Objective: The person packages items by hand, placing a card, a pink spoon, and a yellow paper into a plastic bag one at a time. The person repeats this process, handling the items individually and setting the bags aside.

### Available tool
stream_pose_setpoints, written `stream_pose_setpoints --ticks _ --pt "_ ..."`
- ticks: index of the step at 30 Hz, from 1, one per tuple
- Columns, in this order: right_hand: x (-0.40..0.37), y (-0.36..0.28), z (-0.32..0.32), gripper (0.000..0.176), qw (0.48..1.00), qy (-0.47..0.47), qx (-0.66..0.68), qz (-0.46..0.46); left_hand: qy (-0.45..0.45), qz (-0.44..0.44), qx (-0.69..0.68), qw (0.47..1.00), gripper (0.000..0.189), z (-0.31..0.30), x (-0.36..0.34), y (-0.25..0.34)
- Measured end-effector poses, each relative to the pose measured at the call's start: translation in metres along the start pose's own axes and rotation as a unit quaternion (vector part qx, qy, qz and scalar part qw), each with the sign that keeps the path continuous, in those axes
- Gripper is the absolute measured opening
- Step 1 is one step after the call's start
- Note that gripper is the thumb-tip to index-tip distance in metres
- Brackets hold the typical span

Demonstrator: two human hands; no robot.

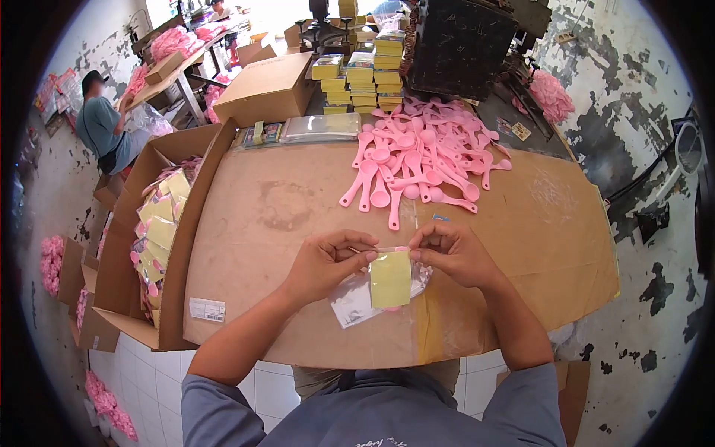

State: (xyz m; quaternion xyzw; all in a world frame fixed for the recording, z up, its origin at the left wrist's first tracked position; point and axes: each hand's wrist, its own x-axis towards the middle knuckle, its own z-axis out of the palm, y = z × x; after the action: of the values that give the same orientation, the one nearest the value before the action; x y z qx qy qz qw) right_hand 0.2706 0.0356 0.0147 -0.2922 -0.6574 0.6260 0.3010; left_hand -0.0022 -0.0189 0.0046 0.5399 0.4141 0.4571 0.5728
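Observation:
My left hand pinches the top left corner of a small clear plastic packet with a pale yellow card in it. At the opposite corner, the thumb and fingers of my right hand are closed on the same packet. Bits of pink show at the packet's top and bottom edges; most of that pink item is hidden behind the card. Under the packet, loose clear plastic bags lie on the cardboard-covered table. Beyond my hands spreads a heap of pink measuring spoons.
On my left stands an open carton holding many yellow-card packets. At the back are stacks of yellow cards, a flat pile of clear bags, a closed cardboard box and a black machine. A co-worker sits far left.

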Motion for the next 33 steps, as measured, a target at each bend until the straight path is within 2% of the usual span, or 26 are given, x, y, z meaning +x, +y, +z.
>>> stream_pose_setpoints --ticks 3,6,11,14,17,18,20,21,22,24,26,27,30,31,33 --pt "0.001 0.000 0.006 0.028 1.000 0.019 0.018 -0.015 0.006 0.007 -0.013 1.000 0.025 -0.001 0.000 -0.001" --pt "-0.001 -0.014 0.018 0.037 0.998 0.002 -0.047 -0.030 0.010 0.025 -0.012 1.000 0.026 -0.001 -0.001 0.002" --pt "0.000 -0.006 0.014 0.039 0.999 -0.030 -0.028 -0.007 0.022 0.072 -0.035 0.997 0.027 0.003 -0.003 0.010" --pt "0.001 -0.016 0.018 0.039 0.999 -0.020 -0.001 -0.027 -0.030 0.071 -0.034 0.996 0.027 0.009 -0.006 0.016" --pt "0.002 -0.020 0.015 0.037 0.995 0.041 0.013 -0.087 -0.082 -0.010 0.013 0.997 0.022 -0.003 -0.007 0.013" --pt "0.003 -0.021 0.011 0.036 0.991 0.068 0.016 -0.113 -0.043 0.011 0.013 0.999 0.020 -0.010 -0.007 0.016" --pt "0.000 -0.028 -0.013 0.034 0.978 0.136 -0.125 -0.097 0.034 0.051 0.012 0.998 0.018 -0.028 -0.004 0.022" --pt "-0.003 -0.031 -0.026 0.033 0.962 0.169 -0.195 -0.088 0.134 0.123 -0.035 0.983 0.019 -0.035 -0.004 0.028" --pt "-0.006 -0.035 -0.035 0.032 0.948 0.178 -0.254 -0.069 0.232 0.193 -0.081 0.950 0.021 -0.044 -0.004 0.036" --pt "-0.014 -0.043 -0.050 0.030 0.909 0.193 -0.369 -0.030 0.371 0.314 -0.146 0.862 0.039 -0.076 -0.006 0.047" --pt "-0.019 -0.033 -0.061 0.033 0.888 0.192 -0.417 -0.013 0.385 0.351 -0.256 0.814 0.054 -0.058 -0.012 0.087" --pt "-0.020 -0.027 -0.066 0.035 0.877 0.190 -0.440 -0.004 0.387 0.335 -0.257 0.820 0.062 -0.057 -0.009 0.086" --pt "-0.024 -0.011 -0.074 0.035 0.888 0.108 -0.445 0.048 0.281 0.263 -0.117 0.916 0.052 -0.062 0.005 0.024" --pt "-0.024 -0.008 -0.072 0.035 0.887 0.116 -0.444 0.048 0.233 0.198 -0.005 0.952 0.047 -0.054 0.008 0.012" --pt "-0.023 -0.005 -0.068 0.035 0.884 0.134 -0.444 0.051 0.127 0.086 0.190 0.970 0.034 -0.018 0.009 0.003"
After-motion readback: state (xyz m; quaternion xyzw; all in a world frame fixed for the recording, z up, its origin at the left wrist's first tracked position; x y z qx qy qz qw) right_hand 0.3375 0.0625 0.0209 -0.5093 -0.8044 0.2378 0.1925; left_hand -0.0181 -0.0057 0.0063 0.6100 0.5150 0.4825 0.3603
